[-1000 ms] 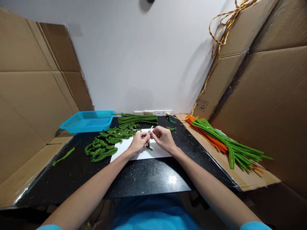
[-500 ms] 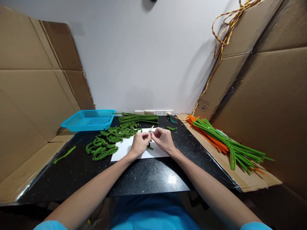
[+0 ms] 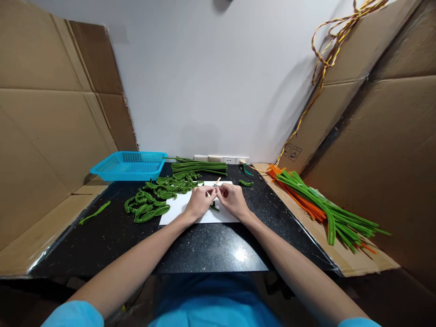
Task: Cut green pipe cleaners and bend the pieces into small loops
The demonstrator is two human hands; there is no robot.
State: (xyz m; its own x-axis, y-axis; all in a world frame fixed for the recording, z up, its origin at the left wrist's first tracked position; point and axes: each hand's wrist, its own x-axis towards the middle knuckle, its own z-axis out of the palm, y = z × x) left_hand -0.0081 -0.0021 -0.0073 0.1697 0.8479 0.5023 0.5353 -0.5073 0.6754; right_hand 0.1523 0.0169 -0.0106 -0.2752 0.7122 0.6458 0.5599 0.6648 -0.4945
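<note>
My left hand (image 3: 198, 203) and my right hand (image 3: 233, 200) meet over a white sheet of paper (image 3: 177, 210), thumbs and forefingers pinched together, tip to tip. Whatever they pinch is too small and hidden by the fingers. Just beneath them shows a short dark green pipe cleaner piece (image 3: 214, 207); whether it touches the fingers I cannot tell. Beyond the fingertips is a small tool with a pale end (image 3: 218, 181), its kind unclear. Left of the paper lies a pile of looped green pipe cleaners (image 3: 146, 206).
Behind the loops lies a bundle of straight green pipe cleaners (image 3: 200, 168), beside a blue basket (image 3: 127, 175). Bright green pipe cleaners (image 3: 327, 204) and orange ones (image 3: 306, 206) rest on cardboard at right. One green loop (image 3: 245, 183) lies right of the paper. Cardboard walls flank the black table (image 3: 211, 250).
The camera view has shifted slightly. Both hands stay pinched together over the paper, with only a small change in the fingers.
</note>
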